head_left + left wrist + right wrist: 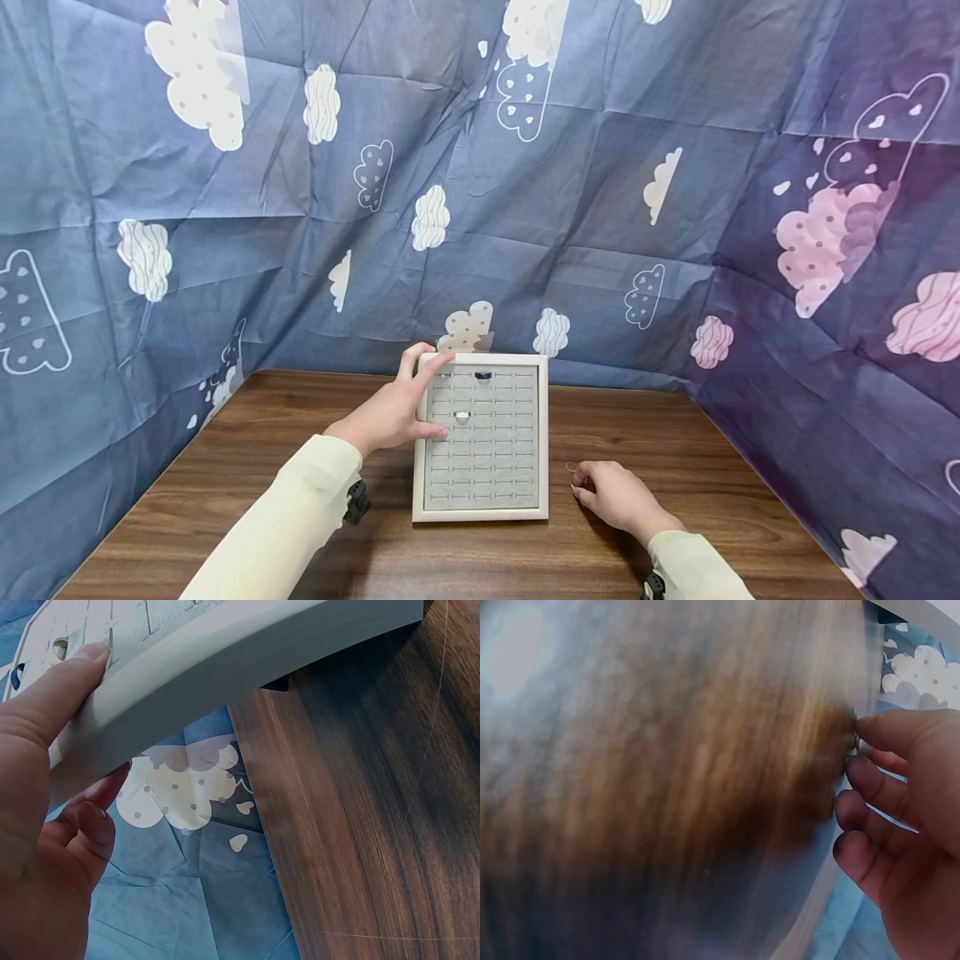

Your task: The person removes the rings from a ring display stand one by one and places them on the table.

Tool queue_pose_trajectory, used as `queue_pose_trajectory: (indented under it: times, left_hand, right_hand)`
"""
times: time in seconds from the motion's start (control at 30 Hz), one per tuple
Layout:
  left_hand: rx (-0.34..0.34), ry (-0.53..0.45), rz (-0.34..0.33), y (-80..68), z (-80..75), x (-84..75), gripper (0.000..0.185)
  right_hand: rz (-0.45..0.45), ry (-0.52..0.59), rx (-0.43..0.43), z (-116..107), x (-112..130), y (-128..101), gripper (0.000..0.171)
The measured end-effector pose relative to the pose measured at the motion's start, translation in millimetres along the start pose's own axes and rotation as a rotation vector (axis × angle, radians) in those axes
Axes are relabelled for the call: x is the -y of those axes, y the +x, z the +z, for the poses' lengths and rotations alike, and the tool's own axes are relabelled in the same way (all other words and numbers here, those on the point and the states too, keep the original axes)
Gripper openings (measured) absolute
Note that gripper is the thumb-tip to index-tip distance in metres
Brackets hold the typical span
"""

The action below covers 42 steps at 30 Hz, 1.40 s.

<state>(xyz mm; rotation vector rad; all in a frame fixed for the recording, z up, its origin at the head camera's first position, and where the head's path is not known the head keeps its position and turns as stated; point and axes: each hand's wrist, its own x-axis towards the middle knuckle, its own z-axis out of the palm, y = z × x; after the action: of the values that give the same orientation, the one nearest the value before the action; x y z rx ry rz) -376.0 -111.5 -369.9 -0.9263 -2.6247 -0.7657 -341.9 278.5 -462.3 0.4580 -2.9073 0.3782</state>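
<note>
A ring display board (480,467) with a white frame and grey slotted padding stands tilted up on the table. A dark blue ring (483,376) sits in its top row, and a silver ring (462,415) lies a few rows lower. My left hand (397,408) grips the board's left edge, thumb on the front, other fingers at the top and behind. Right of the board, my right hand (618,497) is down at the tabletop. A thin gold ring (571,467) shows at its fingertips; thumb and forefinger pinch a small shiny bit of it in the right wrist view.
The brown wooden table (675,433) reaches back to a blue cloth backdrop (480,208) with cloud prints, which also hangs along both sides. A dark piece (276,684) pokes out behind the board in the left wrist view.
</note>
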Motion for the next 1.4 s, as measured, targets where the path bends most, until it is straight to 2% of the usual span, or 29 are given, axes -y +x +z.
queue_pose_trajectory:
  times: [0.3, 0.47, 0.8, 1.1, 1.4]
  left_hand:
    - [0.005, -0.004, 0.001, -0.1, -0.8, -0.4, 0.114]
    - [0.009, -0.009, -0.007, -0.5, -0.7, -1.3, 0.114]
    - [0.011, -0.017, -0.008, -0.9, -2.1, -2.8, 0.113]
    - [0.012, -0.023, -0.003, -0.8, -0.1, -1.8, 0.114]
    - [0.006, -0.022, -0.001, -0.3, 0.8, 1.1, 0.114]
  right_hand:
    - [0.013, -0.003, 0.014, -1, 0, 1, 0.014]
    - [0.02, 0.007, -0.026, -4, 0, 0, 0.011]
    - [0.009, 0.049, -0.187, -20, 12, 2, 0.006]
    - [-0.097, 0.088, -0.42, -31, 30, 11, 0.008]
    - [-0.139, 0.198, -0.517, -46, 52, 21, 0.009]
